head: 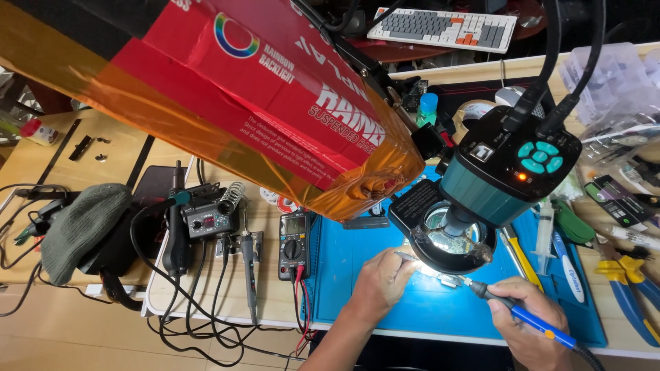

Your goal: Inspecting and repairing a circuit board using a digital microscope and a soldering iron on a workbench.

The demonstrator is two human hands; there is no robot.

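Head view, left hand: the left hand (380, 278) rests on the blue work mat (357, 257), fingers pinched together on slim metal tweezers (407, 257) whose tips point right, toward the lit spot under the microscope.
Head view, right hand: the right hand (526, 312) is clamped pen-style on a blue-handled soldering iron (522, 315); its cable trails off toward the lower right.
Iron's long axis: it runs from lower right up to upper left, the tip (459, 279) lying just left of the gripping fingers.
Workpiece: a small board or part (440, 273) sits on the mat in the glare of the ring light; it is too bright and too small to make out clearly.
Key relation: the workpiece lies between the two hands, right of the tweezers and up-left of the iron grip. The iron tip seems to be touching it or just beside it; I cannot tell which. The tweezer tips look nearer to it than the right hand's fingers.
Above the work: a teal digital microscope (505, 175) with its ring light (454, 244) hangs directly over the spot.
To the left: a multimeter (294, 244), a soldering station (206, 221), a grey beanie (82, 227).
To the right: a syringe (543, 230) and blue-and-yellow pliers (629, 285).
Overhead: a red carton wrapped in amber film (234, 89).
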